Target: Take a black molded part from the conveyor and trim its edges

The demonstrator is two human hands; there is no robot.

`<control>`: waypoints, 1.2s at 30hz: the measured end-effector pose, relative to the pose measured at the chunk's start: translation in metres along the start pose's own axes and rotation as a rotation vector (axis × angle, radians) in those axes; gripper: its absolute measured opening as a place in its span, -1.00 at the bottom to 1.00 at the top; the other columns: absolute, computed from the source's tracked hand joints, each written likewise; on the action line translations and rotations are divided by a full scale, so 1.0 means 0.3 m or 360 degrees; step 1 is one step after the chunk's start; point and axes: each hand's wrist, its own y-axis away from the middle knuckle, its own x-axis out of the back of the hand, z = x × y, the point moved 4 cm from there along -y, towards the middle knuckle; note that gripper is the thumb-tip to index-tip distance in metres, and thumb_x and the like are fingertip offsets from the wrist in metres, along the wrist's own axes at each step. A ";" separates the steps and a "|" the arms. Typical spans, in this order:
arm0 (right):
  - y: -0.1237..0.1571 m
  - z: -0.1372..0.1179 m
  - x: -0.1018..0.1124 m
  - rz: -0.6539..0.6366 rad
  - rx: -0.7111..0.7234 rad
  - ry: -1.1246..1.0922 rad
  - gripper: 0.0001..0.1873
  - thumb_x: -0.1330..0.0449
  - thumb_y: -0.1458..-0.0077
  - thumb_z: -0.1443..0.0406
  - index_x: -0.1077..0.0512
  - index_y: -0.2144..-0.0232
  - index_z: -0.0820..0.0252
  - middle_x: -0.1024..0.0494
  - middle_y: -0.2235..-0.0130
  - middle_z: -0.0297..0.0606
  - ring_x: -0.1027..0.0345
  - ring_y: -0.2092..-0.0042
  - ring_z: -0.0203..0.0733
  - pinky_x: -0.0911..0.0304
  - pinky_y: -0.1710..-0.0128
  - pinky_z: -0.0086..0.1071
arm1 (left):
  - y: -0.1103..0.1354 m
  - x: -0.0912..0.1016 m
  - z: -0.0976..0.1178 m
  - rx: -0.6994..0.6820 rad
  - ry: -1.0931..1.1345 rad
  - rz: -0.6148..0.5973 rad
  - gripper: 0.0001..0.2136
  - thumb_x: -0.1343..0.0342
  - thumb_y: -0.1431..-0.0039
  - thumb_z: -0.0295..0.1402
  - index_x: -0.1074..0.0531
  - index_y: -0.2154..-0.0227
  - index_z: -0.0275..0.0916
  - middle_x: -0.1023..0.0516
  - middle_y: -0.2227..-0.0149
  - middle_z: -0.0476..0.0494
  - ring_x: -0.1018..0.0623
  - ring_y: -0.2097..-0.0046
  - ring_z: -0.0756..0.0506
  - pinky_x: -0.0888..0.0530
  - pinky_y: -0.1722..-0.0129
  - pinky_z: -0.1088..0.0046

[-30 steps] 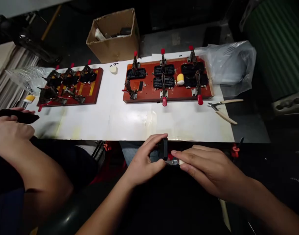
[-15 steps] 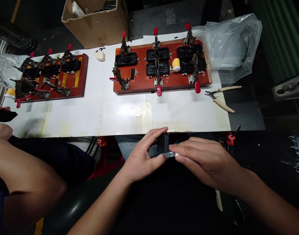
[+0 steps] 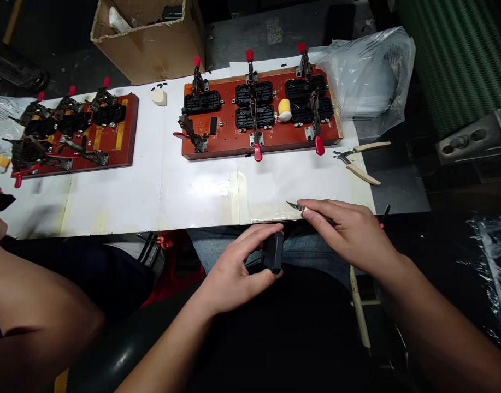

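While left hand (image 3: pixel 234 273) pinches small black part (image 3: pixel 273 252) between thumb and fingers, over lap just below tabletop (image 3: pixel 193 191) edge, face turned up for access, right hand (image 3: pixel 348 234) lies at near edge, fingers closed on craft knife (image 3: pixel 296 206), blade pointing left, apart from part. Red clamp fixture (image 3: pixel 258 117) beyond, cutters (image 3: pixel 357 158) to its right.

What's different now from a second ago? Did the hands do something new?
The right hand has drawn its small blade away from the black part and up to the edge of the white table. The left hand keeps gripping the black part over the lap. The red jig board, the pliers and the cardboard box lie as before.
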 end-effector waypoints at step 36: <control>0.050 -0.083 -0.082 -0.0311 -0.0034 -0.0720 -0.57 -0.01 -0.50 0.15 -0.34 -0.32 -0.04 -0.56 -0.07 -0.21 -0.49 -0.03 -0.18 -0.41 -0.07 -0.28 | -0.018 0.027 -0.017 0.0122 -0.0114 0.0319 -0.43 -0.19 -0.21 -0.51 -0.31 -0.28 -0.09 -0.44 -0.29 -0.19 -0.49 -0.28 -0.21 -0.50 -0.26 0.16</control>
